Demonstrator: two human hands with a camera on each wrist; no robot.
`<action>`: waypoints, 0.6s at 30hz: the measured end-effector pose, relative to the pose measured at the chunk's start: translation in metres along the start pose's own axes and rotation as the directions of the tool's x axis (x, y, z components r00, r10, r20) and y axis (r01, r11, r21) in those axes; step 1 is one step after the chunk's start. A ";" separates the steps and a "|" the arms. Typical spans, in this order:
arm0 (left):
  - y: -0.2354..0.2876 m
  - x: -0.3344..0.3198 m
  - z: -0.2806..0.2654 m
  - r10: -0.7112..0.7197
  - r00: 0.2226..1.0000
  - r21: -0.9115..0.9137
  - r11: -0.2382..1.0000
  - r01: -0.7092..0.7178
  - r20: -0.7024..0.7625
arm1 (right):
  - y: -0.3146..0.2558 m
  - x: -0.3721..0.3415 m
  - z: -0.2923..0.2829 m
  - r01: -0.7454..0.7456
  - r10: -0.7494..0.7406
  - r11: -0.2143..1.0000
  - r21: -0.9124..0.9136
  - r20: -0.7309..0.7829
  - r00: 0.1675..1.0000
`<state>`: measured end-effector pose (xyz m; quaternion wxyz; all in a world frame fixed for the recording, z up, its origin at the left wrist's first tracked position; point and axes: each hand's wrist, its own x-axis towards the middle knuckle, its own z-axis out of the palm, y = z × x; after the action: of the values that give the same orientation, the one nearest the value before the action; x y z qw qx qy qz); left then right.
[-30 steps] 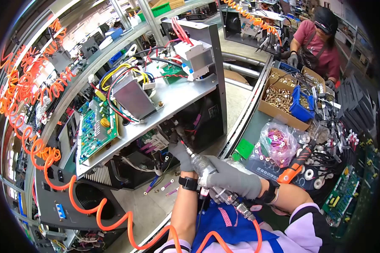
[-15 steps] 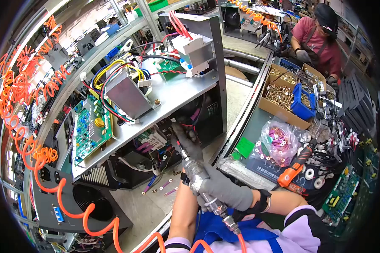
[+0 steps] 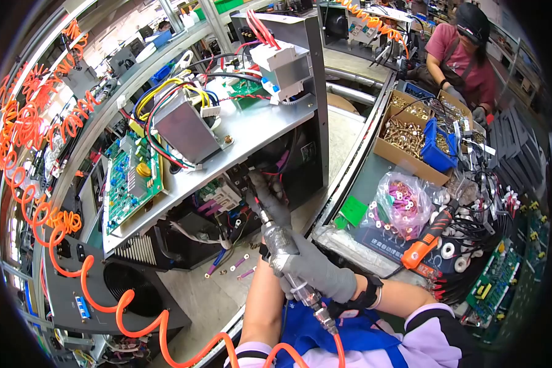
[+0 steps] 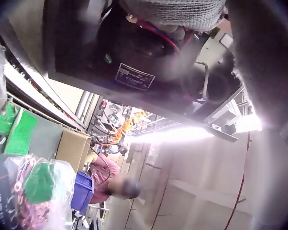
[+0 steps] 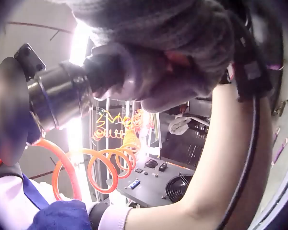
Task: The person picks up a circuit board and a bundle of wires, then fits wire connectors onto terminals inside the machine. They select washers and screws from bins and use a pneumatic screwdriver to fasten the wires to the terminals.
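Note:
My gloved right hand point(image 3: 313, 267) grips a pneumatic screwdriver point(image 3: 282, 242) round its body, also seen at its metal tail end point(image 5: 62, 93) in the right wrist view. An orange coiled air hose point(image 3: 126, 300) runs from that end. The bit points up into the dark opening under the metal shelf point(image 3: 245, 147) of an electrical cabinet point(image 3: 310, 73). Inside that opening, my gloved left hand point(image 3: 273, 199) is beside the bit's tip, near a white terminal part point(image 3: 227, 197). I cannot tell whether its fingers hold anything. The left wrist view shows red wires point(image 4: 168, 40) below the glove point(image 4: 177, 12).
On the right-hand bench are a box of brass bolts point(image 3: 405, 138), a blue bin point(image 3: 438, 144), a bag of purple cables point(image 3: 402, 205) and an orange-handled tool point(image 3: 429, 242). Loose purple cables point(image 3: 239, 262) lie below the cabinet. A person point(image 3: 460, 55) works across the bench.
The screwdriver and my right hand have shifted left and slightly forward, bit still toward the opening. My left hand stays inside it. The person across has moved their hands.

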<state>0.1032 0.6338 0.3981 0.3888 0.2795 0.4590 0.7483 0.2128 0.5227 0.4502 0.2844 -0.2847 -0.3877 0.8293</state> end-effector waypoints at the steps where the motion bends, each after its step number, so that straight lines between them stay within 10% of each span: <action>1: 0.002 -0.001 0.001 0.016 1.000 0.050 0.999 -0.016 -0.009 | 0.001 0.000 0.000 0.000 0.000 1.000 0.013 0.000 1.000; 4: -0.005 0.007 -0.006 0.049 0.997 -0.055 0.997 -0.045 0.063 | 0.001 -0.003 0.002 0.008 -0.008 0.997 0.078 0.002 1.000; 9: -0.038 0.018 -0.060 0.267 0.955 0.436 0.850 -0.296 0.128 | -0.016 -0.035 -0.011 -0.071 0.058 0.992 0.100 0.130 0.990; 11: -0.033 0.005 -0.068 0.262 0.940 0.352 0.877 -0.326 0.217 | -0.020 -0.043 -0.028 -0.170 0.152 0.963 0.210 0.102 0.983; 18: 0.029 -0.030 -0.059 -0.095 0.960 0.442 0.896 -0.033 0.264 | -0.008 -0.093 -0.089 -0.064 0.018 0.962 0.265 0.170 0.985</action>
<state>0.0638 0.5731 0.3975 0.3876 0.4558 0.5619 0.5712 0.3397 0.5052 0.4324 0.2700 -0.1815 -0.2877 0.9008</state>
